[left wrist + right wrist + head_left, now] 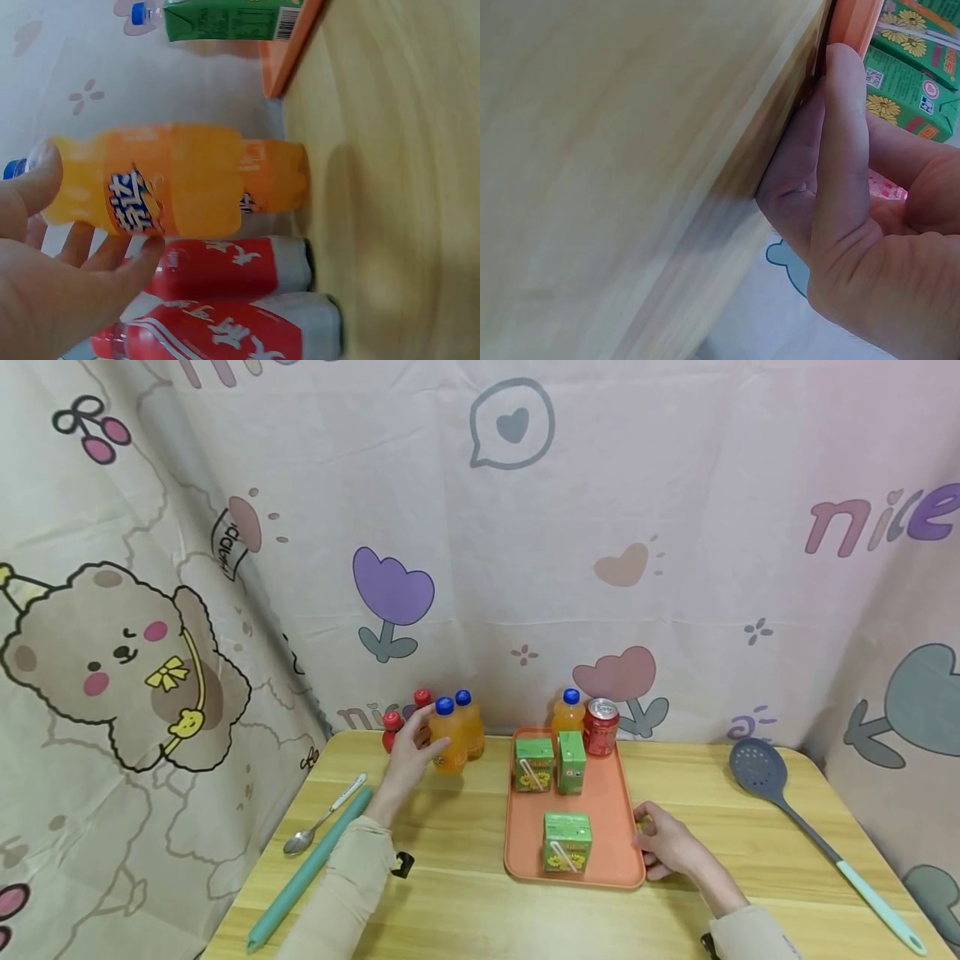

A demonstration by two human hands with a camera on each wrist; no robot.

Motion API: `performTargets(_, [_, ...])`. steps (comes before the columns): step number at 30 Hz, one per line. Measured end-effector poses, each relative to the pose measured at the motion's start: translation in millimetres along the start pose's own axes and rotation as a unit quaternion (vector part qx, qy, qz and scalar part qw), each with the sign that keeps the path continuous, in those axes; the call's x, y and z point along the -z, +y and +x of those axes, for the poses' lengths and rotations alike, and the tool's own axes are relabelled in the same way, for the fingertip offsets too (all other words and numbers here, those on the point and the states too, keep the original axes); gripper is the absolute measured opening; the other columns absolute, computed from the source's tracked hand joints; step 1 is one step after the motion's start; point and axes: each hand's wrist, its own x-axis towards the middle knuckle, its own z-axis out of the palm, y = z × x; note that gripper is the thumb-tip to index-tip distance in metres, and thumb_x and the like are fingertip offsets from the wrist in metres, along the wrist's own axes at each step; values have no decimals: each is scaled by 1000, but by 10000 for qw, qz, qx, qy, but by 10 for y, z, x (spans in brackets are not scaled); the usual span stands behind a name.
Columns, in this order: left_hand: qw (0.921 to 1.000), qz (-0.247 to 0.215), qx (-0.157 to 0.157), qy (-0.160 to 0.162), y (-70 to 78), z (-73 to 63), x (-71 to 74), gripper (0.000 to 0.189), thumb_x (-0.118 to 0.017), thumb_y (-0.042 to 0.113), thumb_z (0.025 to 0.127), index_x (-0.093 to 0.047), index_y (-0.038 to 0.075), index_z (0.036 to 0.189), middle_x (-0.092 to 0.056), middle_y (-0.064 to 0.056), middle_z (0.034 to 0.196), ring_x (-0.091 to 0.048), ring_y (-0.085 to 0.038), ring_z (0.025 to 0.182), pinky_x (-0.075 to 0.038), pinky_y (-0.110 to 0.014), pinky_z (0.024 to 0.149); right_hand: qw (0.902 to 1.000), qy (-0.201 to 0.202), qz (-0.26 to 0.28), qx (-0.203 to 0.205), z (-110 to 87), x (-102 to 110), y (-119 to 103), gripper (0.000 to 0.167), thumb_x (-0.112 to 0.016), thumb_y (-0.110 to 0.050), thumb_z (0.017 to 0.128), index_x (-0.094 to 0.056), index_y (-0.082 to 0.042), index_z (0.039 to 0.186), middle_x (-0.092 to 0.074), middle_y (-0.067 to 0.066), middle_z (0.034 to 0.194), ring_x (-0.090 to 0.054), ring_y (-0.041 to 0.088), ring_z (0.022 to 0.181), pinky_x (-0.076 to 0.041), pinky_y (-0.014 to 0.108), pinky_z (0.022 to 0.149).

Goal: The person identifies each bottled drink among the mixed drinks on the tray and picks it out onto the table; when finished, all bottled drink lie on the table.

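My left hand (408, 760) grips an orange soda bottle (172, 180) with a blue cap, thumb on one side and fingers on the other. The bottle's base appears raised off the table in the left wrist view. Behind it stands a second orange soda bottle (471, 727). Two red-capped cola bottles (232, 266) are beside the fingers. At the right edge of the orange tray (611, 852), my right hand (667, 843) holds the rim with bent fingers. On the tray are green juice cartons (567, 847), another orange soda bottle (568, 714) and a red can (602, 728).
A spoon (300, 841) and a long green stick-like object (311, 868) lie at the table's left. On the right lies a slotted skimmer (759, 768) with a mint handle. A printed cloth (480, 585) hangs behind the wooden table (450, 902).
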Motion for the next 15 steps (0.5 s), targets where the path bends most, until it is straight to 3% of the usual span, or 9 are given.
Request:
performTargets(9, [9970,505,-125,573,-190,-6,-48,63,-75,-6,92,-49,5,148,-58,-25,134,-63,-41,119,-50,-52,112,10000,9,-16,-41,0,4,8,31,-54,1,105,-45,3,135,-62,13,88,-64,21,67,-61,39,53])
performTargets(15, [9961,488,-52,738,-241,-8,-92,63,-72,-11,92,-46,2,147,-55,-27,137,-59,-47,133,-45,-59,119,10000,-30,11,1,-2,5,1,31,-54,1,106,-45,3,135,-62,13,87,-64,21,67,-61,39,53])
